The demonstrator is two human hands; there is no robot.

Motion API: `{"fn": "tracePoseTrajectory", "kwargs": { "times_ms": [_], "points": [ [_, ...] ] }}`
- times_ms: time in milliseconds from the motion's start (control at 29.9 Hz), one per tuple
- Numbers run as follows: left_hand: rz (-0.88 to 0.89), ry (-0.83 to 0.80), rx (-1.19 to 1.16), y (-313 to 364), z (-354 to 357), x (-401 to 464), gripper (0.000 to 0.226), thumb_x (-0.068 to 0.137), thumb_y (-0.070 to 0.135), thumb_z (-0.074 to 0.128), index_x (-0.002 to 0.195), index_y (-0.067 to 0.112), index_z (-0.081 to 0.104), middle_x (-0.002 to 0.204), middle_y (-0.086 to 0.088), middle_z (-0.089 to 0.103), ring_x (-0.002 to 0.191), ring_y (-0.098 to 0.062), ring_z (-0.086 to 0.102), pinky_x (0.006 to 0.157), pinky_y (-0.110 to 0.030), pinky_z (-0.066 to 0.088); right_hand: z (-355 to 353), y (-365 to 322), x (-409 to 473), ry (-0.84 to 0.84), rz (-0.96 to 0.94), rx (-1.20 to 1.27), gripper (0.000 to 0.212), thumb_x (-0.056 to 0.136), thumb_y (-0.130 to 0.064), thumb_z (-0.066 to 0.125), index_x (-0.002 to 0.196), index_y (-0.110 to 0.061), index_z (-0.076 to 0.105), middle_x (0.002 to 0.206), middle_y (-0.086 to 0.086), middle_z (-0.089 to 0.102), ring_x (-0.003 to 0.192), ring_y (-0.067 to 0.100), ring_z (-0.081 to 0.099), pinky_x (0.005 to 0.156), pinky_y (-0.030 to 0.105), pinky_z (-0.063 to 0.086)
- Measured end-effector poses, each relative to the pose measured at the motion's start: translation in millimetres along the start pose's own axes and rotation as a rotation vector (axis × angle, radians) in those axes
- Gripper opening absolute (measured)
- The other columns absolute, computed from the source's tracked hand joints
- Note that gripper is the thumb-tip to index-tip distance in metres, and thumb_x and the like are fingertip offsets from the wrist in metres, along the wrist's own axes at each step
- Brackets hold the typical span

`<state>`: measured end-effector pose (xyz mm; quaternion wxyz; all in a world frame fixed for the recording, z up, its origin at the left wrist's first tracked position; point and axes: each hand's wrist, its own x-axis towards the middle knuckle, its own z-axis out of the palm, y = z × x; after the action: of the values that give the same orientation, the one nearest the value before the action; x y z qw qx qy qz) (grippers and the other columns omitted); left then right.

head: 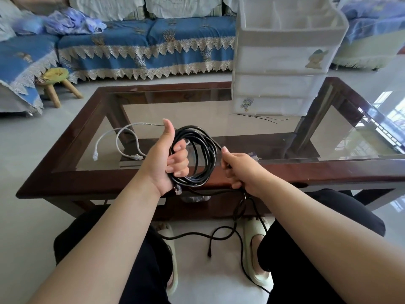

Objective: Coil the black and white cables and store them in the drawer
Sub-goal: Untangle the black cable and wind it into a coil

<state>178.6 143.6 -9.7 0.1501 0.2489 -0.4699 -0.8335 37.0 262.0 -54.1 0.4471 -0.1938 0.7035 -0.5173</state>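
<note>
My left hand (168, 156) grips a coil of several loops of the black cable (205, 154) above the near edge of the glass table, thumb up. My right hand (237, 170) is closed on the same cable just right of the coil. The loose tail (238, 216) hangs from that hand to the floor between my feet, ending in a plug. The white cable (122, 139) lies loosely looped on the glass to the left. A white plastic drawer unit (282, 69) stands at the table's far right, drawers closed.
The glass-topped table has a dark wooden frame (92, 181). A blue-covered sofa (142, 42) runs along the back, with a small wooden stool (57, 82) on the floor at left. A thin black wire (263, 117) lies in front of the drawer unit.
</note>
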Motion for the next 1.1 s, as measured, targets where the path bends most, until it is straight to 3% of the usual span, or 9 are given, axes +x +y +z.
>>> {"fn": "tracePoseTrajectory", "kwargs": {
  "times_ms": [234,435,569,770,837,870,937,1037,1104],
  "points": [
    [0.025,0.205,-0.278,0,3,7,0.061,0.089,0.071,0.034,0.056,0.02,0.036,0.04,0.01,0.023,0.031,-0.005,0.018,0.033,-0.019,0.02,17,11,-6,-0.028,0.015,-0.229,0.057,0.096,-0.06,0.025,0.062,-0.017,0.043,0.048,-0.003,0.041,0.038,0.013,0.033,0.04,0.021,0.03],
    [0.113,0.4,-0.535,6,-1,14,0.061,0.09,0.069,0.039,0.055,0.019,0.035,0.042,0.009,0.023,0.032,-0.006,0.019,0.033,-0.019,0.022,29,19,-8,-0.004,-0.118,-0.345,0.019,0.101,-0.031,0.036,0.103,-0.019,0.05,0.07,-0.003,0.049,0.049,0.01,0.039,0.045,0.024,0.036],
    [0.168,0.513,-0.613,10,-9,19,0.059,0.09,0.068,0.042,0.058,0.019,0.033,0.046,0.008,0.022,0.035,-0.009,0.019,0.034,-0.02,0.022,30,17,-15,0.057,-0.273,-0.589,0.023,0.101,-0.029,0.036,0.116,-0.022,0.051,0.078,-0.001,0.06,0.058,0.013,0.051,0.055,0.028,0.042],
    [0.279,0.652,-0.514,17,-14,21,0.058,0.09,0.07,0.036,0.063,0.019,0.037,0.051,0.006,0.023,0.04,-0.01,0.019,0.041,-0.022,0.022,33,26,-26,0.073,-0.391,-1.15,0.012,0.1,-0.022,0.037,0.094,-0.012,0.037,0.083,0.01,0.063,0.067,0.031,0.054,0.055,0.034,0.04],
    [0.304,0.689,-0.493,18,-15,21,0.061,0.091,0.069,0.034,0.083,0.015,0.062,0.051,0.005,0.025,0.042,-0.01,0.02,0.044,-0.023,0.022,34,29,-28,0.057,-0.421,-1.29,0.007,0.097,-0.015,0.041,0.1,-0.011,0.036,0.067,0.005,0.053,0.054,0.028,0.048,0.046,0.03,0.034],
    [0.315,0.708,-0.488,18,-16,22,0.069,0.091,0.069,0.033,0.111,0.011,0.066,0.05,0.005,0.026,0.042,-0.01,0.021,0.045,-0.023,0.023,36,30,-29,0.089,-0.479,-1.358,0.014,0.095,-0.013,0.044,0.107,-0.01,0.037,0.059,0.002,0.045,0.046,0.023,0.043,0.042,0.027,0.029],
    [0.332,0.751,-0.459,18,-20,24,0.078,0.091,0.069,0.031,0.135,0.008,0.051,0.048,0.005,0.027,0.043,-0.009,0.021,0.045,-0.023,0.023,41,32,-30,0.133,-0.583,-1.46,0.026,0.091,-0.013,0.052,0.114,-0.005,0.042,0.055,-0.001,0.038,0.038,0.016,0.033,0.037,0.023,0.021],
    [0.332,0.773,-0.331,18,-19,26,0.078,0.092,0.07,0.028,0.119,0.005,0.06,0.051,0.004,0.027,0.043,-0.01,0.022,0.044,-0.022,0.025,45,26,-30,0.099,-0.647,-1.364,0.021,0.093,-0.011,0.048,0.113,-0.008,0.048,0.08,0.003,0.058,0.057,0.025,0.054,0.045,0.03,0.041],
    [0.306,0.774,-0.217,17,-14,29,0.071,0.091,0.071,0.028,0.087,0.007,0.06,0.047,0.006,0.026,0.04,-0.011,0.021,0.041,-0.021,0.026,45,19,-31,0.024,-0.67,-1.321,0.026,0.095,-0.011,0.044,0.12,-0.012,0.048,0.101,0.005,0.062,0.076,0.03,0.061,0.056,0.035,0.05]
  ]
}}
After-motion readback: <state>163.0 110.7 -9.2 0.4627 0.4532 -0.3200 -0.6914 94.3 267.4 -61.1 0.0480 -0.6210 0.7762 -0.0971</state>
